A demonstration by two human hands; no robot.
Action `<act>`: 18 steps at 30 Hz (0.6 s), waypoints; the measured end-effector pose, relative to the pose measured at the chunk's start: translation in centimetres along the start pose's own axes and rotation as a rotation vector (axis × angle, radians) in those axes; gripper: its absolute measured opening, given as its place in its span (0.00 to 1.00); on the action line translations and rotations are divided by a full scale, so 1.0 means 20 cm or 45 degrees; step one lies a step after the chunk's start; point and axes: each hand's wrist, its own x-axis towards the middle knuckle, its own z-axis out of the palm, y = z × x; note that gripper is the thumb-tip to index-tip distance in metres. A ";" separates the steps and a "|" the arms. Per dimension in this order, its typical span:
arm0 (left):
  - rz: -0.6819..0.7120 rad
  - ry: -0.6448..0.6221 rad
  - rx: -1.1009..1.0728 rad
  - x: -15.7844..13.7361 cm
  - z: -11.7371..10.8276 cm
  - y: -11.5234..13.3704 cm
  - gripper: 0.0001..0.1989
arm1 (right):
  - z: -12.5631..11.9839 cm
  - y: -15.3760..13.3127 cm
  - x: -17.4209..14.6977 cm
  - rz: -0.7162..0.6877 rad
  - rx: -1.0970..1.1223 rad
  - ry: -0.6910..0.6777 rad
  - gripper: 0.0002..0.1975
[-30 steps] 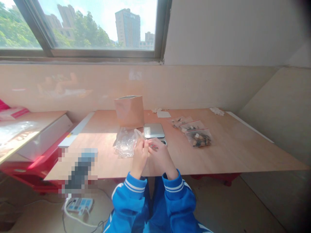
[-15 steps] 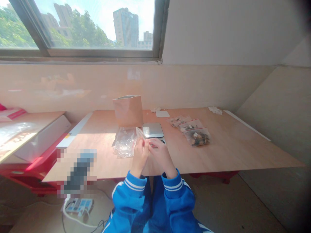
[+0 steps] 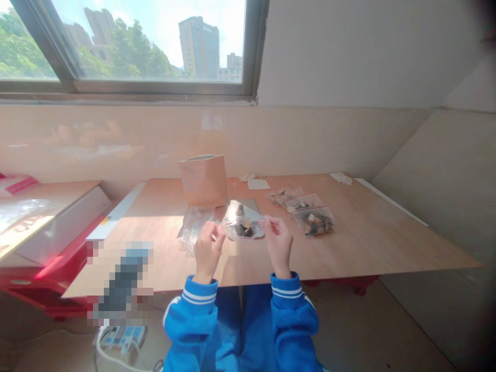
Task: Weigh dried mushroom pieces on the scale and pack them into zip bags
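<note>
1. thumb and fingers of the left hand (image 3: 208, 248) and right hand (image 3: 279, 245) pinch opposite sides of a clear zip-lock bag (image 3: 243, 222), held over the worktop (image 3: 349, 248) between front edge and digital scale (image 3: 251, 203).
2. a slipping pinch could drop it; dark pieces (image 3: 246, 231) might spill if unsealed, which i cannot tell.
3. too hard a sideways pull could tear the film.
4. a forward swing could topple the open kraft pouch (image 3: 203, 181) towards the far edge.

Clear bag (image 3: 242, 222), dark pieces (image 3: 247, 230) inside, held spread between both hands (image 3: 209, 246) (image 3: 279, 243)
</note>
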 end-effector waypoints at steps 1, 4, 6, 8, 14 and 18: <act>-0.019 -0.009 -0.048 0.01 -0.01 -0.01 0.15 | -0.02 -0.01 0.01 0.001 0.047 -0.052 0.15; -0.104 0.009 -0.343 0.03 -0.02 -0.05 0.17 | 0.00 -0.09 0.01 -0.002 0.161 -0.125 0.14; -0.245 0.020 -0.650 0.04 0.01 -0.07 0.20 | 0.06 -0.14 0.01 -0.002 0.245 -0.092 0.13; -0.476 -0.025 -0.988 0.06 0.06 -0.08 0.23 | 0.15 -0.17 0.03 0.028 0.325 -0.094 0.12; -0.680 -0.132 -1.578 0.17 0.21 -0.08 0.29 | 0.33 -0.17 0.11 0.055 0.225 -0.197 0.11; -0.694 0.040 -1.513 0.27 0.25 -0.14 0.25 | 0.28 -0.28 0.11 -0.270 -0.051 -0.088 0.10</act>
